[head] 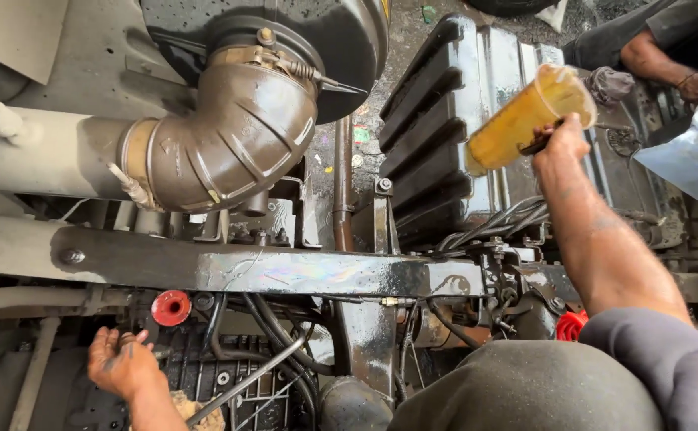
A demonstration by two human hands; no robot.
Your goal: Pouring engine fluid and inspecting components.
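While the black ribbed tank and oil-wet crossbeam crowd the middle, the right hand grips a tilted yellow-filled plastic jug over the tank's right edge; the left hand, fingers loosely spread, rests just below the red filler cap

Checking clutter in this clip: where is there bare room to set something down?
The oily black crossbeam is bare between its grey bolt and the hose cluster. Crowded: around the red round cap, by the left hand. The right hand holds a yellow-filled plastic jug.
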